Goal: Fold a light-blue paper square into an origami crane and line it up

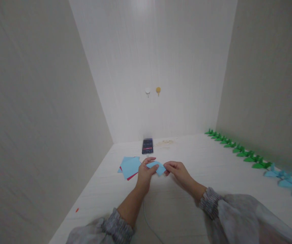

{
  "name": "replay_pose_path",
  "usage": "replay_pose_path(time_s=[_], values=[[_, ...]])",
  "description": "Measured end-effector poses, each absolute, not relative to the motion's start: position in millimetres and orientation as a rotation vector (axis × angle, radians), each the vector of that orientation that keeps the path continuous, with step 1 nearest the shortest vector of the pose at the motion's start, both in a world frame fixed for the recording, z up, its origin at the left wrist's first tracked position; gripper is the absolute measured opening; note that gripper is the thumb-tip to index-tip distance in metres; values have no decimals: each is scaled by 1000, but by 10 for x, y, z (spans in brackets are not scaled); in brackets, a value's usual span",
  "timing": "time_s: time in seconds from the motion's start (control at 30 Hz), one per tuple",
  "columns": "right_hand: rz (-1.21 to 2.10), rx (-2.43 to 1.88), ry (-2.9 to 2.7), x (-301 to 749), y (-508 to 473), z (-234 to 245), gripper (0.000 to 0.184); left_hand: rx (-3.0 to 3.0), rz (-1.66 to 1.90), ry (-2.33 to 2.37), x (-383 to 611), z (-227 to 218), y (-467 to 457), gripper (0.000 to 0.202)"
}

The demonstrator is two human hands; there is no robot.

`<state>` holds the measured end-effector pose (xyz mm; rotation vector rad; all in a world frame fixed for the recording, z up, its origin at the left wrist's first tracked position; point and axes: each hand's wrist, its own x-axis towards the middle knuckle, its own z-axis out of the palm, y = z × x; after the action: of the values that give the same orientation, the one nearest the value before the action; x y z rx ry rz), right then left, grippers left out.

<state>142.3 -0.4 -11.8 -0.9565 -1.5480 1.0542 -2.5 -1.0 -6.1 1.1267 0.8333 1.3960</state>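
In the head view, the folded light-blue paper (pixel 160 171) sits just below and right of the frame's centre, held between both hands above the white table (pixel 186 217); the left hand (pixel 144 174) has its thumb laid over the near face and its other fingers partly spread along the far edge; the right hand (pixel 175 168) has thumb and forefinger pinched close on the right-hand corner; the creases are too small and blurred to read with certainty.

A tug from the right hand while the left thumb bears down could tear the paper or pull a fold askew; a loose left thumb could let the layers slip out of line.

Left of the hands, the loose blue and red sheets (pixel 130 167) lie overlapped near the left hand, so a sideways sweep of it could scatter them; the cable (pixel 147 220) at the lower middle runs near the left forearm, and a snag there could drag it; the phone (pixel 147 146) lies just beyond the hands.
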Motion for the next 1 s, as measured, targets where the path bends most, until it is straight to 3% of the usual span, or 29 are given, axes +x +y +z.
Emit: replay_pose_path(time_s=[0.3, 0.4, 0.67, 0.87, 1.0], values=[[854, -1039, -1675, 1447, 56, -196, 20, 1099, 1481, 912, -75, -104, 70, 48], [849, -1044, -1712, 1461, 57, -200, 20, 1118, 1496, 953, -104, -159, 116, 40], [997, -1014, -1653, 1496, 91, -197, 16, 1222, 1139, 1003, -103, -222, 87, 24], [1042, -809, -1431, 1419, 90, -159, 30, 1187, 1301, 958, -92, -165, 58, 23], [1094, -850, -1539, 1354, 74, -220, 15, 1138, 1303, 813, -23, -137, 31, 23]])
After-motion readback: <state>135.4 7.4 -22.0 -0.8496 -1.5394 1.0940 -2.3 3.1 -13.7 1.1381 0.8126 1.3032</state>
